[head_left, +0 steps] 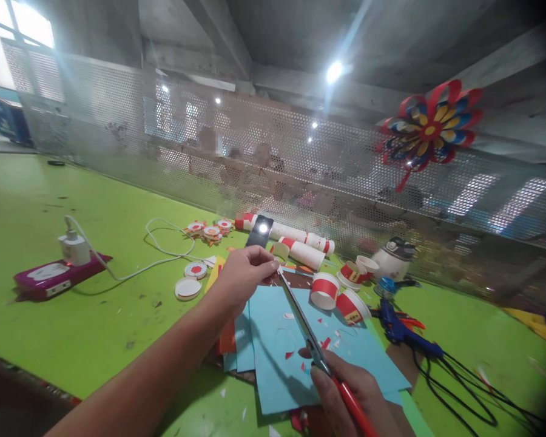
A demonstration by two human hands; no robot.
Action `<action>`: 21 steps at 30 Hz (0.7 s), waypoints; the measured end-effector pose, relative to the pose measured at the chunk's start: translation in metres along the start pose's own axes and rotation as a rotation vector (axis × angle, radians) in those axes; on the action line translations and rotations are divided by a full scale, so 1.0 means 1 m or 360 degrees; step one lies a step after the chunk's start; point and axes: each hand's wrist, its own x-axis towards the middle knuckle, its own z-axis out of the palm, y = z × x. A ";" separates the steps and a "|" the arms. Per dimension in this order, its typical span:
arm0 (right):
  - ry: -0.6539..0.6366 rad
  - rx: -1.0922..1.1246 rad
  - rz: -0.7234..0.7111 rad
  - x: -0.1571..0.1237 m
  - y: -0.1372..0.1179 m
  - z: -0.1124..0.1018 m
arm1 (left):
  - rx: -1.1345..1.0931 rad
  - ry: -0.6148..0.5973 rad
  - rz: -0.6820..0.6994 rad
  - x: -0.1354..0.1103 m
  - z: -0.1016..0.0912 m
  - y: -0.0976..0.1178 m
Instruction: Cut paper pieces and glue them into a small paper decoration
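My right hand [350,394] grips red-handled scissors [309,328] low in the view, blades pointing up and left over light blue paper sheets [277,358]. My left hand [246,276] is pinched closed at the tip of the blades; what it pinches is too small to make out. Small red and white paper scraps lie on the blue paper. Red-and-white paper cups [325,290] stand just beyond the blades.
On the green table [73,315] lie a purple power strip [57,274] with white charger and cable, a black phone [259,230], stacked cups [300,240], a blue glue gun [404,331] with black cords, and round cup cut-outs [188,288]. A mesh fence [300,158] holds a paper pinwheel [430,127].
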 end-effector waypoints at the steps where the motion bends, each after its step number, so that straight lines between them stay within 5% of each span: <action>1: -0.0005 0.0015 -0.0007 0.000 0.000 0.000 | -0.0002 0.0000 -0.0003 0.000 0.000 0.000; 12: 0.0045 -0.0190 -0.0094 0.002 0.007 0.001 | -0.0066 -0.0040 -0.0050 0.003 0.000 -0.006; 21: -0.0220 -0.0279 -0.0270 -0.001 0.011 -0.001 | -0.0044 0.0077 -0.0026 0.010 -0.008 -0.008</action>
